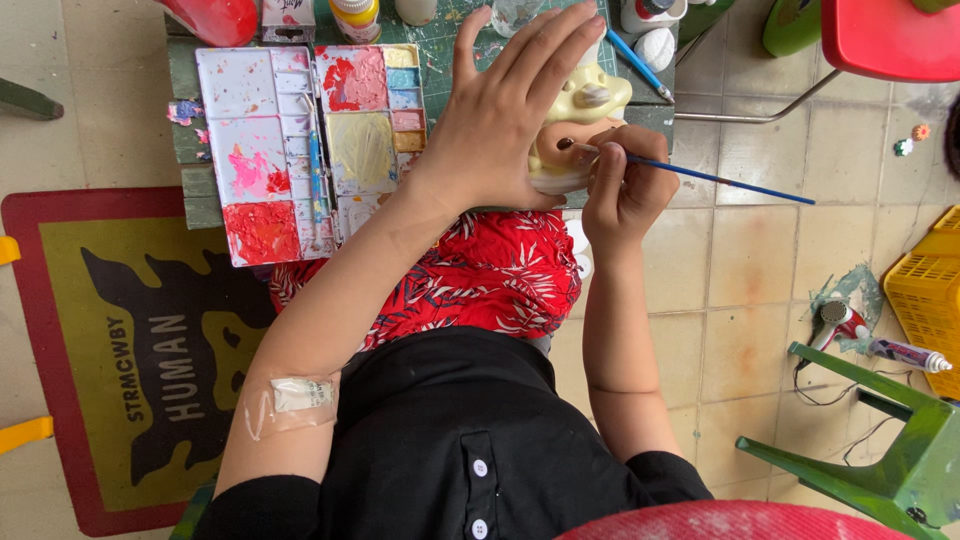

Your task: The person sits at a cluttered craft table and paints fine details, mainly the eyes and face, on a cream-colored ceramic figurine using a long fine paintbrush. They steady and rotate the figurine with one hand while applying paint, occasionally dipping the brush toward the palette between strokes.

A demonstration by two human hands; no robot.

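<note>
Two hands work on one small figure head [575,130], taken here as the landmark; it sits at the near edge of the worktop [440,40], above the person's red patterned lap. The left hand [500,115] lies over the head from the left, fingers [545,45] spread wide and long across its top and far side, palm against it, so that it is held steady. The head is pale yellow with a cream curl on top and a peach face turned to the right. The right hand [625,185] is just right of and below the head, fingers pinched narrow around a brush [700,175] with a blue handle; the handle runs out to the right, and the tip touches the face. Left of the head lie two paint palettes: the nearer palette [365,130] holds red, cream and small pastel wells, and the farther palette [255,150] carries pink and red smears. A second blue brush [315,170] rests between them. Beyond the head, at the worktop's far edge, stand paint bottles [355,15]. Far right of the head, on the tiled floor, are a yellow basket [925,290], a hair dryer [840,320] and a green stool [890,450]. Far left of it lies a printed mat [120,340].
</note>
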